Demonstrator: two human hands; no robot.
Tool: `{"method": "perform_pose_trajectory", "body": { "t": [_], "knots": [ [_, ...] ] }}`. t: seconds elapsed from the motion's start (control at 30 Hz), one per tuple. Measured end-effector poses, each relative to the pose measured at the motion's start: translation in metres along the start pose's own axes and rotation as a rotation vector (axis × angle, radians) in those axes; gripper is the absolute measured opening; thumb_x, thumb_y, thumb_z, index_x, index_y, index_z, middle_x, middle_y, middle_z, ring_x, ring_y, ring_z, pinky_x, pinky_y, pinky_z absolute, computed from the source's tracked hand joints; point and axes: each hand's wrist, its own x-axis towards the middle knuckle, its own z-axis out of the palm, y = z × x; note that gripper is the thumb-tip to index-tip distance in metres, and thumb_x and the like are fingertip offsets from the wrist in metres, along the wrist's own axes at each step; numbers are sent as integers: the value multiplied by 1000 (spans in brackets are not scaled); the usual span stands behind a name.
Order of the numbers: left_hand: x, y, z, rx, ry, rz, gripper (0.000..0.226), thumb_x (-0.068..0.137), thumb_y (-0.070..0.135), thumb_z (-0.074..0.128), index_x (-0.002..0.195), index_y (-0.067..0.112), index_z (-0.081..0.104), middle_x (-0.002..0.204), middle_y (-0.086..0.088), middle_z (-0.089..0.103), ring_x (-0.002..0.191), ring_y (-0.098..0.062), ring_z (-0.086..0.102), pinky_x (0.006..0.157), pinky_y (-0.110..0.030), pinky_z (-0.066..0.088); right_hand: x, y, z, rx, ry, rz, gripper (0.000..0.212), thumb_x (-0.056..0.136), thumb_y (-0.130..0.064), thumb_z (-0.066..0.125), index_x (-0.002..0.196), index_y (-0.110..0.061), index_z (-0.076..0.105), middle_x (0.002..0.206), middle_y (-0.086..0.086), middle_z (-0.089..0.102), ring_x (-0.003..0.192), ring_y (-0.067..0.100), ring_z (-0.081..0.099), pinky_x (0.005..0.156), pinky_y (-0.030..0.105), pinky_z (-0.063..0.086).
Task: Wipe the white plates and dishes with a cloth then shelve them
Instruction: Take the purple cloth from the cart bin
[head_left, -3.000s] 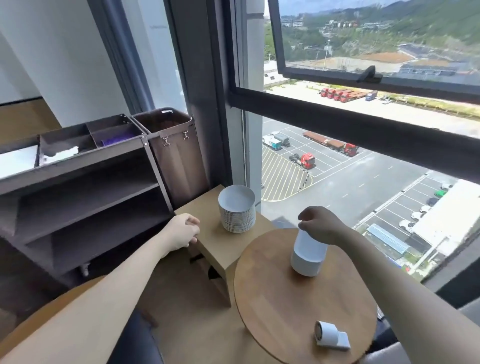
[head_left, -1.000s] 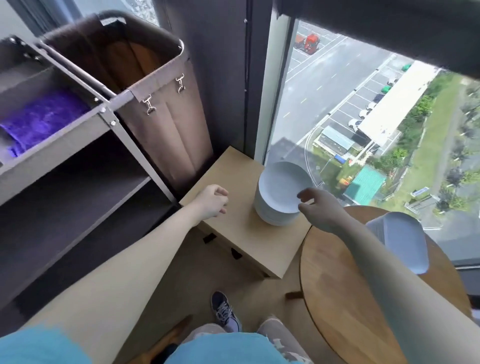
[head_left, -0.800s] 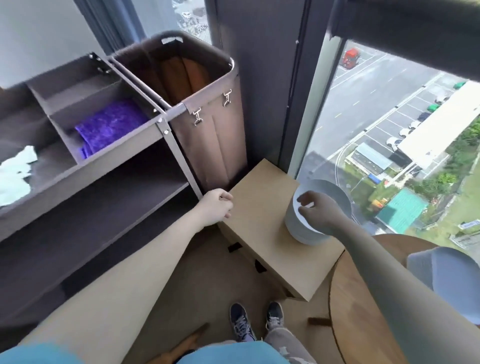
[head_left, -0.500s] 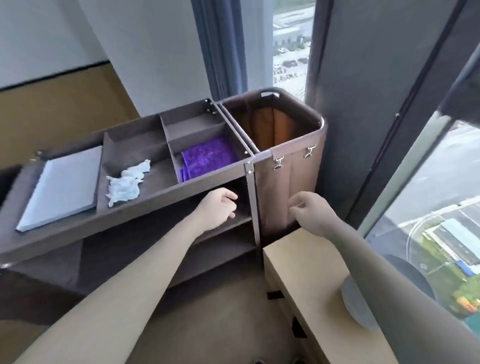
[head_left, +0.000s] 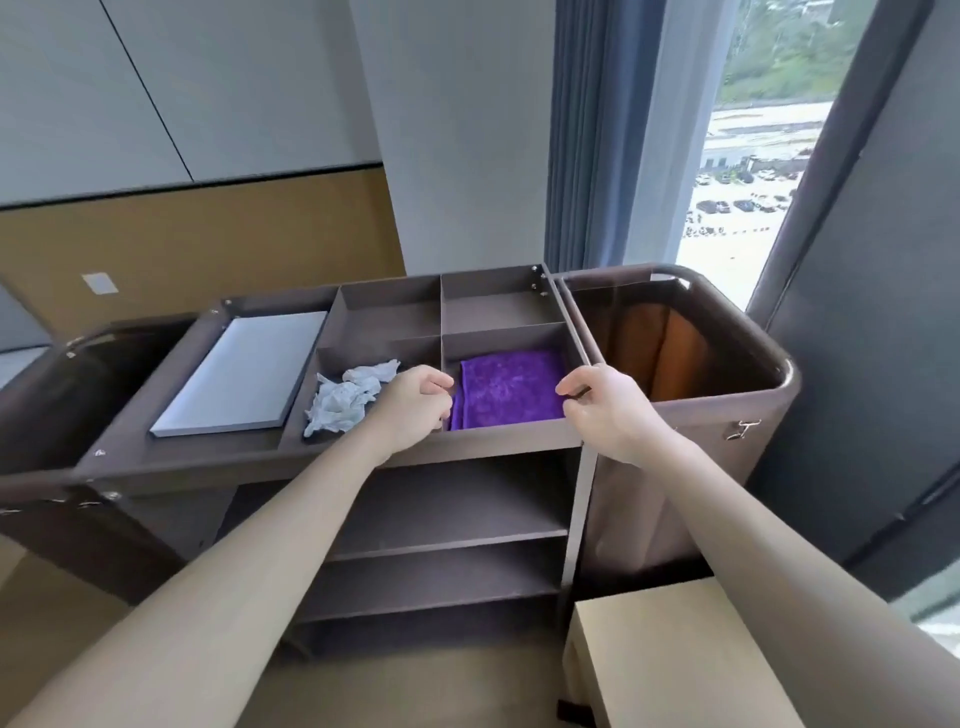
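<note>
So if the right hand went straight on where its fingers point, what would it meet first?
Probably the purple cloth, just ahead of the right hand in its compartment; depth is unclear.

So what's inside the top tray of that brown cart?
A folded purple cloth in the near right compartment, a crumpled white wad beside it, and a flat grey board on the left. Anything under them is covered. The left hand hides the divider's near end.
</note>
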Motion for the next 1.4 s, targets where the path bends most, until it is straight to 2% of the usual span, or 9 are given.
{"method": "perform_pose_trajectory", "body": {
  "t": [0.23,0.3,0.4,0.53,0.7,1.0,1.13,1.23,1.4],
  "knots": [
    [87,9,8,61,-66,28,30,97,11,57,125,20,63,124,0,63,103,-21,68,98,-40,55,80,10,15,-49,-22,48,28,98,-13,59,125,-17,68,119,-3,59,101,15,62,80,17,51],
    [114,13,14,141,-132,67,39,99,14,57,137,17,60,136,-2,61,107,-21,66,95,-35,53,101,14,24,-80,-60,84,30,98,-14,59,127,-17,66,119,-5,57,106,18,63,87,26,56],
    [146,16,24,332,-216,105,53,99,18,53,151,10,49,154,-9,52,138,-25,52,116,-36,40,127,18,34,-126,-103,136,36,99,-17,58,134,-15,63,128,-2,56,116,20,61,99,30,52],
    [182,5,38,563,-321,94,35,98,18,47,130,5,53,143,-14,56,121,-28,56,98,-37,46,157,24,55,-179,-160,184,51,98,-19,56,149,-12,51,154,1,45,139,23,47,113,30,37],
    [208,-11,53,643,-377,151,49,102,23,48,147,6,44,150,-11,45,137,-30,47,111,-45,43,175,35,79,-227,-228,247,60,93,-6,51,153,-10,42,160,5,37,148,28,31,121,36,31],
    [216,-15,63,693,-337,214,26,96,16,53,121,12,59,127,-4,56,113,-28,57,88,-43,50,169,36,92,-370,-185,279,41,91,-8,56,131,-16,52,132,7,48,125,28,39,105,37,42],
    [215,-13,55,566,-338,254,14,95,21,63,103,22,53,113,4,46,109,-17,44,87,-35,42,160,29,80,-317,-128,240,33,86,-4,62,115,-19,55,125,1,47,119,23,41,97,33,45],
    [203,-9,49,446,-404,269,17,96,16,59,87,22,46,95,4,56,85,-19,51,70,-35,41,146,26,71,-254,-101,225,24,87,-3,60,99,-21,50,115,0,51,108,23,51,82,30,42],
    [174,16,37,323,-322,334,21,103,15,56,89,23,43,84,1,56,73,-19,47,68,-38,39,116,18,41,-67,67,160,20,97,-7,59,104,-25,52,100,-6,61,88,14,58,62,17,39]
  ]
}}
